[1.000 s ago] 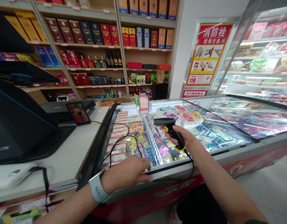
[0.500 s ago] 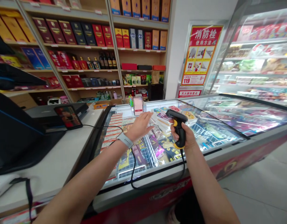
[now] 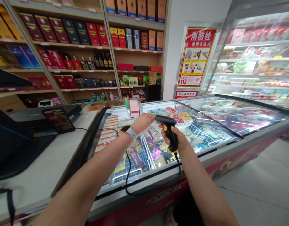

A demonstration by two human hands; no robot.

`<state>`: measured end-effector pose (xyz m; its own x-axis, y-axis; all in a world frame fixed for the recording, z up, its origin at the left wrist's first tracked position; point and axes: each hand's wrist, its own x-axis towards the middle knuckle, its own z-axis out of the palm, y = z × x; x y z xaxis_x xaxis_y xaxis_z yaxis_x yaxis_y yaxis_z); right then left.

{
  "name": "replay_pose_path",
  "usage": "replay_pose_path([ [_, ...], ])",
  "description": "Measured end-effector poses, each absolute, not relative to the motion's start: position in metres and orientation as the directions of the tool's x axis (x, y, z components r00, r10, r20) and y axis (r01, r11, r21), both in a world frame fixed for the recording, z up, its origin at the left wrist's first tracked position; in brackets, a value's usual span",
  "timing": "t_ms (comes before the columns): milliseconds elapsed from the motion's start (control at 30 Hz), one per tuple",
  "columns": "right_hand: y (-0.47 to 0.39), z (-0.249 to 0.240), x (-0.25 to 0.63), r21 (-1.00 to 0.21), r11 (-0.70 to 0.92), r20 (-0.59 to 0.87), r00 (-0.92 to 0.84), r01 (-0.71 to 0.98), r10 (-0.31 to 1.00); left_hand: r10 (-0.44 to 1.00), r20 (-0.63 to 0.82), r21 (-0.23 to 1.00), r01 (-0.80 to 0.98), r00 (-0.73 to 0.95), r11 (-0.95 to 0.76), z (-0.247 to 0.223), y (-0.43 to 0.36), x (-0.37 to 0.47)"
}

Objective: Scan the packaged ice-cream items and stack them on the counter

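Fingers (image 3: 163, 135) of the right hand (image 3: 181, 138) are gripping the handle of the black-and-yellow handheld barcode scanner (image 3: 170, 131), which is near the centre of the frame, above the glass of the chest freezer (image 3: 219, 157). Its head points to the left of the frame. So the taking up of the scanner is already done, I judge; whether it has read anything the view does not tell, as no light from it can be seen.

At its front end is the left hand (image 3: 143, 122), with fingers kept together; I cannot tell whether they touch or pinch the scanner, or only overlap it. A smartwatch (image 3: 132, 133) sits on that wrist. The cable (image 3: 127, 175) hangs from the handle and makes a loop at lower centre.

Just beyond the left hand, the smartphone (image 3: 135, 109) with a pink screen stands upright, and no hand holds it. Farther out, packaged food lies under the glass, and the white worktop (image 3: 71, 147) fills the left side.
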<state>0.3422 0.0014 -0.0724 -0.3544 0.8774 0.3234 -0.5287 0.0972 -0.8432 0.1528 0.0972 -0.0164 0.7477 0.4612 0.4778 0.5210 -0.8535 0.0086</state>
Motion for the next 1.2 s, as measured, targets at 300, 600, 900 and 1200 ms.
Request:
replay_pose_path([
  [300,0.004,-0.007,0.335,-0.953,0.289,0.299,-0.409,-0.089,0.862,0.78,0.573,0.511,0.634,0.252,-0.58,-0.049,0.078,0.06],
  [600,0.025,-0.028,0.278,-0.337,0.692,0.643,-0.38,0.639,0.665,0.948,0.317,0.926,0.222,-0.013,-0.306,-0.088,0.061,0.009],
  [900,-0.003,-0.059,0.276,-0.173,0.612,0.428,-0.5,0.772,0.753,0.99,0.141,0.99,0.032,-0.024,-0.14,-0.096,0.055,0.001],
  [1200,-0.014,-0.054,0.265,-0.542,0.539,0.362,-0.401,0.644,0.842,0.988,0.15,0.989,-0.006,0.027,-0.149,-0.09,0.05,0.0],
])
